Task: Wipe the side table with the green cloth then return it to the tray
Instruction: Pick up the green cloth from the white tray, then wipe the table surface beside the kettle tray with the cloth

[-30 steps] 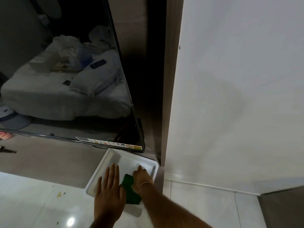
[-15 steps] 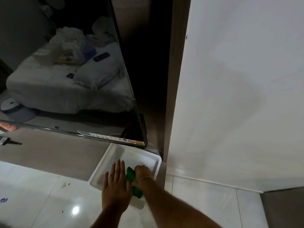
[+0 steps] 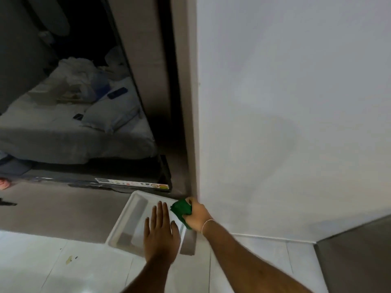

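A white tray [image 3: 135, 210] sits on the grey-brown side table [image 3: 63, 210] at its right end. My right hand [image 3: 196, 216] grips the bunched green cloth [image 3: 182, 209], held at the tray's far right corner, close to the white wall. My left hand [image 3: 161, 231] lies flat with fingers spread, palm down on the tray's near right part. Whether the cloth still touches the tray I cannot tell.
A dark TV screen [image 3: 84, 102] stands on the table just behind the tray, mirroring a bed. A white wall [image 3: 285, 113] rises on the right. Glossy white floor tiles [image 3: 53, 267] lie below the table edge. A pink object [image 3: 3, 183] sits at the far left.
My right hand closed on the green cloth inside the tray and carried it rightward to the tray's far right corner. The left hand stayed flat on the tray. The camera tilted.
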Action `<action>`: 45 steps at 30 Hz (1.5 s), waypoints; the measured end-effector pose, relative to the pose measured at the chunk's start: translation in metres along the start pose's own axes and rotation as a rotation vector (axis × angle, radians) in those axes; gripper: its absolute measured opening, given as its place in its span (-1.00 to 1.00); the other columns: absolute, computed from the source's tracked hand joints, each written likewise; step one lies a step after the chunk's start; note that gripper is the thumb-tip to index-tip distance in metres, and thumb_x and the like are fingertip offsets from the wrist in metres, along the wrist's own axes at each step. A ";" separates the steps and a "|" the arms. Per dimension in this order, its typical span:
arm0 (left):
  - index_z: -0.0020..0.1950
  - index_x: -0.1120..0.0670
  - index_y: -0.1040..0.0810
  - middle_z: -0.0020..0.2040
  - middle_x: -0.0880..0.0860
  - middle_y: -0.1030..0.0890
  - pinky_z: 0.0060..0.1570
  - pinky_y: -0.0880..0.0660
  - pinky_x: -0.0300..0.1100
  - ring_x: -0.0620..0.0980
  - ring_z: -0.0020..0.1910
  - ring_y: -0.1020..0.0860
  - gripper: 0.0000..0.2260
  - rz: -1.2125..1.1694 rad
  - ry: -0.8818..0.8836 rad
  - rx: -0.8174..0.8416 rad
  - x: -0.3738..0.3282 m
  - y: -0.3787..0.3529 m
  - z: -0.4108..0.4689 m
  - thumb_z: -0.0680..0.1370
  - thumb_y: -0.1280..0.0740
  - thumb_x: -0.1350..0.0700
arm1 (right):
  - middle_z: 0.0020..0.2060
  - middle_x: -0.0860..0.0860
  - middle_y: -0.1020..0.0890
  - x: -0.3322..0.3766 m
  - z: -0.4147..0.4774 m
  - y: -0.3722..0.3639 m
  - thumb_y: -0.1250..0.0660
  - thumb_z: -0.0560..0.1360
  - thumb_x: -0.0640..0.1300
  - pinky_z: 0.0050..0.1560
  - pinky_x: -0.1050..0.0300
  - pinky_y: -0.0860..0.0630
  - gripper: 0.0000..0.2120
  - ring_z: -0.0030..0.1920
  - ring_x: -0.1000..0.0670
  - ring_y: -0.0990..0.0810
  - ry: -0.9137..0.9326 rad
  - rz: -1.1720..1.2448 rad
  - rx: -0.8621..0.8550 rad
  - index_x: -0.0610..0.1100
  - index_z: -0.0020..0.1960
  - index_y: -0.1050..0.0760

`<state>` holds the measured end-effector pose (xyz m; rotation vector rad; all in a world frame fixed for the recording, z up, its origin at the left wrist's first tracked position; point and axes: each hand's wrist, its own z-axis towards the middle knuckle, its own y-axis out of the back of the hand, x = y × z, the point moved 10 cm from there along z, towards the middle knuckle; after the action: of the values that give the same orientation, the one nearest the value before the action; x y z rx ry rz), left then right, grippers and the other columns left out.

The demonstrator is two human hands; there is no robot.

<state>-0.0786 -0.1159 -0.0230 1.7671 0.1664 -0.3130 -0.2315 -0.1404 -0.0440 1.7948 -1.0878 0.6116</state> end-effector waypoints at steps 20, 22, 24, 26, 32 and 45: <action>0.66 0.15 -0.30 0.66 0.11 -0.37 0.55 -0.35 0.18 0.17 0.64 -0.35 -0.32 0.047 -1.322 0.392 -0.547 -0.190 -0.298 0.65 0.13 -0.16 | -0.07 -0.04 -0.81 -0.395 -0.483 0.314 -0.51 0.59 -0.13 -0.11 0.19 -0.69 -0.87 -0.08 0.03 -0.79 -0.395 1.150 -1.242 -0.14 0.11 -0.73; 0.71 0.10 -0.18 0.71 0.06 -0.27 0.62 -0.25 0.14 0.10 0.70 -0.23 -0.33 0.057 -1.395 0.411 -0.598 -0.216 -0.335 0.63 0.12 -0.13 | -0.03 -0.07 -0.80 -0.431 -0.544 0.339 -0.46 0.62 -0.12 -0.05 0.14 -0.71 -0.92 -0.01 -0.01 -0.78 -0.393 1.143 -1.401 -0.08 0.06 -0.73; 0.73 0.05 -0.08 0.74 0.02 -0.17 0.67 -0.15 0.12 0.05 0.73 -0.11 -0.34 0.034 -1.461 0.407 -0.642 -0.233 -0.367 0.64 0.12 -0.14 | -0.02 -0.07 -0.80 -0.458 -0.606 0.363 -0.45 0.64 -0.12 0.08 0.06 -0.70 -0.93 0.05 -0.06 -0.76 -0.415 1.043 -1.598 -0.01 0.05 -0.72; 0.74 -0.01 0.02 0.76 -0.02 -0.07 0.71 -0.03 0.10 0.00 0.74 0.02 -0.37 0.014 -1.536 0.427 -0.686 -0.251 -0.407 0.66 0.11 -0.14 | -0.02 -0.02 -0.78 -0.487 -0.671 0.385 -0.45 0.64 -0.14 0.10 0.23 -0.64 -0.89 0.06 -0.04 -0.74 -0.427 0.908 -1.788 0.00 0.12 -0.71; 0.74 -0.01 0.14 0.77 -0.02 0.06 0.71 0.13 0.05 -0.03 0.74 0.15 -0.35 0.119 -1.642 0.454 -0.782 -0.307 -0.485 0.67 0.15 -0.19 | 0.43 -0.10 -0.61 -0.592 -0.810 0.397 -0.40 0.64 -0.20 0.53 -0.18 -0.46 -0.53 0.44 -0.19 -0.56 -0.851 0.629 -2.034 -0.11 0.55 -0.50; 0.74 -0.04 -0.01 0.76 -0.08 -0.04 0.70 0.07 0.01 -0.11 0.73 0.08 -0.39 0.074 -1.648 0.619 -0.848 -0.384 -0.490 0.69 0.14 -0.17 | 0.73 0.20 0.11 -0.625 -0.682 0.385 -0.40 0.54 -0.13 0.72 -0.10 0.07 0.00 0.73 0.08 0.15 -0.817 -0.154 -1.139 0.16 0.74 0.18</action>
<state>-0.9348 0.4948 -0.0335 1.5347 -1.2662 -1.7506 -0.8415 0.6551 -0.0411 1.0248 -1.3715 -0.8134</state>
